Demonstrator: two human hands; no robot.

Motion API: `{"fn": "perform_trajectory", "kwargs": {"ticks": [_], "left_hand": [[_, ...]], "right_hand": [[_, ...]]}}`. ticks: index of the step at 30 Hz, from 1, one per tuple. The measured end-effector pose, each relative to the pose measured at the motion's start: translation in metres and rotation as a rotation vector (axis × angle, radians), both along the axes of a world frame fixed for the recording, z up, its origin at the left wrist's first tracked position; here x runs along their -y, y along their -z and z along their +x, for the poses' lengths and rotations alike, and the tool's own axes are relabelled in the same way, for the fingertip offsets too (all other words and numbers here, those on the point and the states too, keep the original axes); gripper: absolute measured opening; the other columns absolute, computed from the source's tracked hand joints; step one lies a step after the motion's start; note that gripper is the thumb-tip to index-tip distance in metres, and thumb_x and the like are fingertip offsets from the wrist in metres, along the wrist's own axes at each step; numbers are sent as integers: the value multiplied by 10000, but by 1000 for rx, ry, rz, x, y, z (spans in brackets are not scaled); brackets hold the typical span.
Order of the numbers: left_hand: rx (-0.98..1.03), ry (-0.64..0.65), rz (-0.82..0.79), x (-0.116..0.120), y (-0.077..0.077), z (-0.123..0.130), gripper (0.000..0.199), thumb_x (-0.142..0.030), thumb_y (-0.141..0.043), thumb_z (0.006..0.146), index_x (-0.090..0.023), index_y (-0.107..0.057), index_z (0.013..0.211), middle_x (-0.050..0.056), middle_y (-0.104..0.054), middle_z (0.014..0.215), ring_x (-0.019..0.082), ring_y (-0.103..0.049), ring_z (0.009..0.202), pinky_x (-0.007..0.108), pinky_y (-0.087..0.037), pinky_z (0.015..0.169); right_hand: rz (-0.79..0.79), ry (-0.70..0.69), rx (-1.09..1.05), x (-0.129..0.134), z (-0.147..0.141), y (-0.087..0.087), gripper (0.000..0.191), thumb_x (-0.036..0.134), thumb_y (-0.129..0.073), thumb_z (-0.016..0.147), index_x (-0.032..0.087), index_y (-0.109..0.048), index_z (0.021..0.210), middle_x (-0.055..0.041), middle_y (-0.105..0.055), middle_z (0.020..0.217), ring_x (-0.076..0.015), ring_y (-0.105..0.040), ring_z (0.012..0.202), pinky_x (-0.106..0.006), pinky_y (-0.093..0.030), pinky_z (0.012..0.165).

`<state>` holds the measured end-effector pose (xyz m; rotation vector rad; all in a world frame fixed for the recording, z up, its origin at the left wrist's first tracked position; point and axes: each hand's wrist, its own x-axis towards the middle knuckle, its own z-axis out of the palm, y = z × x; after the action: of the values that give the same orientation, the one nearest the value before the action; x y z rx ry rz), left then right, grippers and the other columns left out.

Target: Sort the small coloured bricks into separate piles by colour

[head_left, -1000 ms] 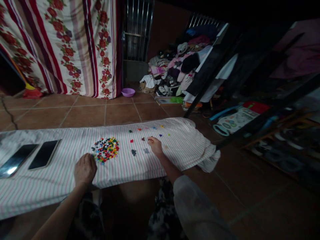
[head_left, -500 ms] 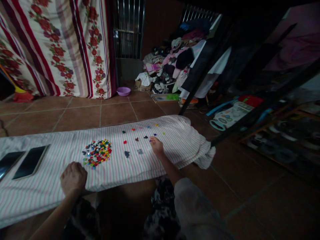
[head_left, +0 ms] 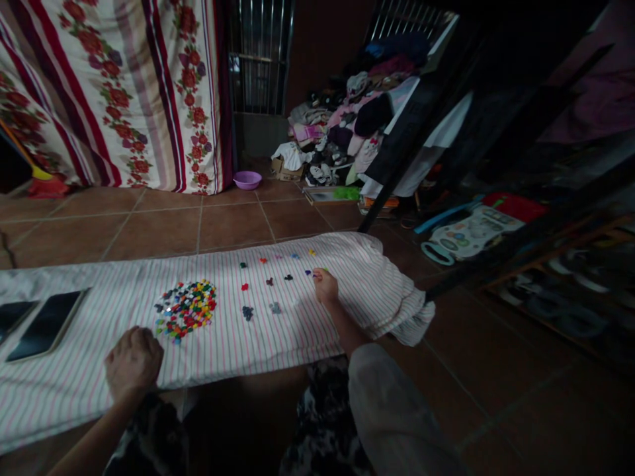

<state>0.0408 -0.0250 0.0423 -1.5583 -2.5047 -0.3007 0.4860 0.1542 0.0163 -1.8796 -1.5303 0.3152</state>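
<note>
My right hand (head_left: 326, 287) is pinched over the right part of the striped cloth (head_left: 297, 337), with a small purple piece (head_left: 314, 275) at its fingertips. Just beyond the fingertips lies a dark blue piece (head_left: 308, 272); a yellow-green piece (head_left: 325, 270) is partly hidden by the hand. My left hand (head_left: 133, 360) rests as a fist on the cloth, back upward, near a mixed heap of small coloured pieces (head_left: 187, 309). Between the hands sit single-colour clusters: dark grey (head_left: 247, 313), light grey (head_left: 274, 308), red (head_left: 245, 287), brown (head_left: 269, 281) and black (head_left: 288, 277).
Green (head_left: 243, 265), orange (head_left: 263, 260), blue (head_left: 295, 256) and yellow (head_left: 312, 252) pieces line the far side. Two dark-screened devices, one a tablet-like slab (head_left: 48, 324), lie left. A purple basin (head_left: 247, 180) stands on the tiled floor. A dark pole (head_left: 391, 178) rises beyond the cloth.
My right hand has moved a little to the right, from beside the black pieces to the dark blue one. The left fist stays on the cloth while the whole view shifts slightly.
</note>
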Motion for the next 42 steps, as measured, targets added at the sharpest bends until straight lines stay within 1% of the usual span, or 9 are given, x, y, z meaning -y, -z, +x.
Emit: {"fn": "perform_trajectory", "kwargs": {"ticks": [10, 14, 18, 22, 26, 30, 33, 38, 42], "left_hand": [[-17, 12, 52, 1, 1, 0, 266, -304, -365, 927, -150, -547, 1042, 149, -635, 1193, 294, -611, 1064, 416, -446, 861], [-21, 14, 51, 0, 2, 0, 295, -322, -333, 938, -152, -548, 1046, 149, -630, 1198, 291, -606, 1067, 412, -439, 857], [-20, 19, 55, 1, 3, -1, 329, -333, -292, 952, -154, -548, 1053, 140, -635, 1185, 282, -611, 1045, 404, -431, 851], [-21, 16, 77, 2, 3, -1, 336, -333, -282, 955, -153, -545, 1062, 141, -629, 1194, 279, -606, 1045, 408, -424, 865], [-3, 23, 69, 2, 3, -1, 332, -326, -284, 950, -156, -549, 1054, 136, -630, 1190, 277, -604, 1035, 406, -419, 862], [10, 13, 83, 1, 4, -1, 338, -324, -296, 945, -143, -556, 1063, 143, -634, 1193, 280, -598, 1047, 401, -412, 872], [30, 11, 100, 0, 5, -1, 332, -311, -320, 934, -132, -563, 1073, 152, -628, 1207, 275, -590, 1054, 399, -408, 882], [76, 10, 110, 0, 3, 0, 298, -292, -362, 911, -144, -581, 1049, 155, -624, 1198, 283, -572, 1061, 427, -403, 899], [76, 25, 121, 1, 2, -1, 298, -286, -361, 913, -140, -580, 1052, 155, -624, 1174, 276, -565, 1050, 419, -396, 890]], "right_hand": [[-142, 19, 233, -12, -14, -5, 343, 32, -502, 815, 173, -712, 1047, -79, -728, 1005, -172, -645, 952, -232, -458, 823], [-152, 9, 254, -11, -13, -6, 360, 28, -508, 810, 160, -714, 1074, -102, -705, 1033, -176, -629, 960, -233, -461, 830], [-149, -18, 259, -9, -12, -9, 382, 31, -499, 813, 169, -714, 1096, -98, -699, 1030, -182, -619, 982, -243, -461, 861], [-184, -39, 290, -8, -17, -15, 345, 138, -534, 873, 160, -678, 1186, -106, -680, 1097, -182, -607, 1035, -232, -445, 885], [-238, -54, 330, -11, -23, -22, 362, 247, -593, 895, 178, -645, 1246, -109, -659, 1151, -182, -604, 1059, -231, -429, 903], [-267, -59, 375, -13, -26, -23, 274, 233, -591, 905, 173, -691, 1153, -113, -668, 1102, -182, -624, 1008, -237, -433, 884], [-247, -65, 397, -14, -25, -20, 227, 202, -575, 909, 166, -715, 1084, -116, -675, 1047, -186, -628, 985, -243, -441, 856], [-191, -63, 383, -13, -23, -16, 216, 185, -582, 889, 185, -728, 1049, -104, -678, 1002, -186, -624, 946, -246, -443, 816], [-183, -49, 363, -12, -23, -20, 232, 184, -582, 875, 206, -730, 1052, -85, -682, 1007, -169, -625, 908, -236, -439, 793]]}}
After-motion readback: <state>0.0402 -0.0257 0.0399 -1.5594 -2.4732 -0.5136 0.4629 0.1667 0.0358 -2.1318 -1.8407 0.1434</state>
